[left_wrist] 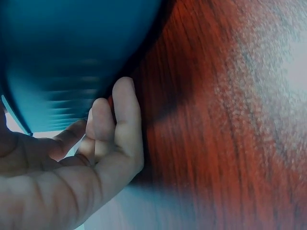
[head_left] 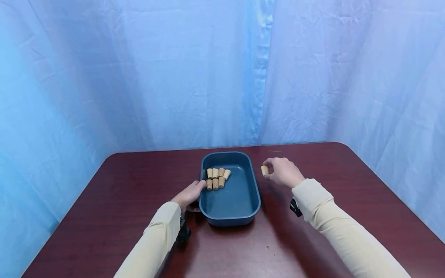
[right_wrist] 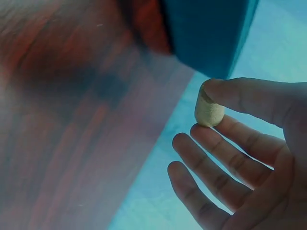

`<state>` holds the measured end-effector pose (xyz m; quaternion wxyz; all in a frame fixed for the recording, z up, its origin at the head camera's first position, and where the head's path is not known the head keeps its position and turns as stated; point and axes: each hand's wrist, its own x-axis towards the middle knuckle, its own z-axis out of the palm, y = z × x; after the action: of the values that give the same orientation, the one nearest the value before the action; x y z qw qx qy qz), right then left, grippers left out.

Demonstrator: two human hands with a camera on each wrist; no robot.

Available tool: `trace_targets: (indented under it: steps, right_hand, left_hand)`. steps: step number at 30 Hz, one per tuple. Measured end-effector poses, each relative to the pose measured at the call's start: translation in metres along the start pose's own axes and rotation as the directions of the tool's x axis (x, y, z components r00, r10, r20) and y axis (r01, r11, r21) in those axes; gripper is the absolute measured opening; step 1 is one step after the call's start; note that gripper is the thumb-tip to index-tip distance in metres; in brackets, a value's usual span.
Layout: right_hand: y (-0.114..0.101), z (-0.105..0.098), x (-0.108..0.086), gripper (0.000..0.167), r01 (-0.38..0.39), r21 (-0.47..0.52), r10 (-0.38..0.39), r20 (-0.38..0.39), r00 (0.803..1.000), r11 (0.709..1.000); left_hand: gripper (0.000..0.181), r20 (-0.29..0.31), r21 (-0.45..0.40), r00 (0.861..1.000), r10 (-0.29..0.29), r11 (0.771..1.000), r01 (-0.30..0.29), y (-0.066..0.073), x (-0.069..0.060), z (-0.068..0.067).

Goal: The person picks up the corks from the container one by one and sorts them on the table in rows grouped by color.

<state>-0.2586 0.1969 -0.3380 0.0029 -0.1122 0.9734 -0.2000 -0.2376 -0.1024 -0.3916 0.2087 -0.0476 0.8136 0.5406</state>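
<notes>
Right hand [head_left: 284, 170] has a tan tapered cork [head_left: 264, 170] pinched kinda toward the dark-red wood-grain counter [head_left: 104, 204]'s far edge, left hand [head_left: 189, 194] just grips a deep blue rectangular pan [head_left: 233, 202].

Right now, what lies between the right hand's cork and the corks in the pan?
The head view shows the pan's bare floor, its right wall, then some table.

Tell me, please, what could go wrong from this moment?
The pale tapered cork could slip, since the right grip only pinches it, outside the dark blue rectangular pan. Also, the left grip holds the pan's side; a jolt might scatter the seven tan tapered corks grouped inside.
</notes>
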Motion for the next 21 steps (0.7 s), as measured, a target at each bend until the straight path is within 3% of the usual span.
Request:
trace_targets:
  steps: [8,21]
  right_hand:
    - [0.014,0.019,0.008,0.035,-0.016,-0.003,0.016,0.033,0.999,1.000]
    - [0.020,0.035,0.017,0.037,-0.093,-0.032,0.096,0.131,0.987,0.995]
  left_hand:
    - [0.061,-0.011,0.008,1.000,0.004,1.000,-0.004,-0.003,-0.001,0.000]
    - [0.056,-0.019,0.006,1.000,0.006,1.000,-0.006,-0.004,-0.001,0.000]
